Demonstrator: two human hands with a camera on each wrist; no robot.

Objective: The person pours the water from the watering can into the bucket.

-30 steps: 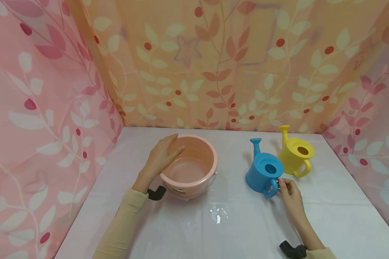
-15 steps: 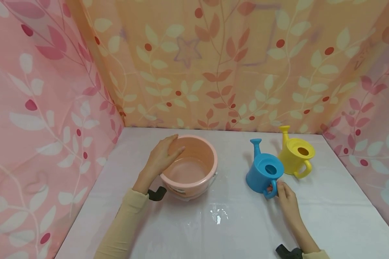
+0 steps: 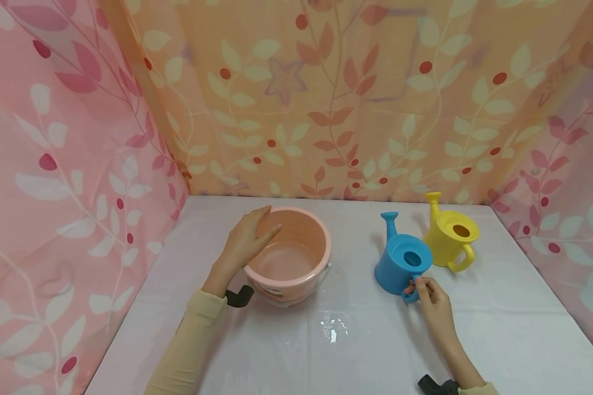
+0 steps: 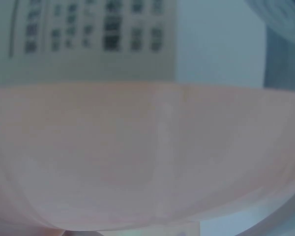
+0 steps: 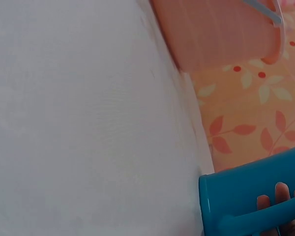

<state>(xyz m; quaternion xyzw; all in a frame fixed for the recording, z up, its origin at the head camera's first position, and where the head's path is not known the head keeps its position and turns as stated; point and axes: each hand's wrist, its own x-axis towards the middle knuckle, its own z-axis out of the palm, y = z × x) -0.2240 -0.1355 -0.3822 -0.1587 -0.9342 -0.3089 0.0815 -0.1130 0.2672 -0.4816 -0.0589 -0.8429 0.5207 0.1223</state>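
My left hand (image 3: 247,238) rests on the left rim of a pink bucket (image 3: 321,230), its thumb extended over the inside. In the left wrist view the bucket's outer wall (image 4: 137,152) fills most of the frame, and no fingers show. My right hand (image 3: 435,302) holds the handle of a blue toy watering can (image 3: 392,266), thumb on the near side and fingertips through the loop. The can stands upright on the table, spout pointing away. In the right wrist view, fingers (image 5: 281,194) curl behind the handle of the blue can (image 5: 236,189).
A yellow watering can (image 3: 442,241) stands just behind and right of the blue one. Wet spots (image 3: 333,327) glisten on the white-covered table (image 3: 365,362). Flowered curtains (image 3: 346,99) enclose the back and both sides.
My right hand has shifted slightly left from beside the blue watering can's handle and taken hold of it. The left hand and the bucket stay in place.
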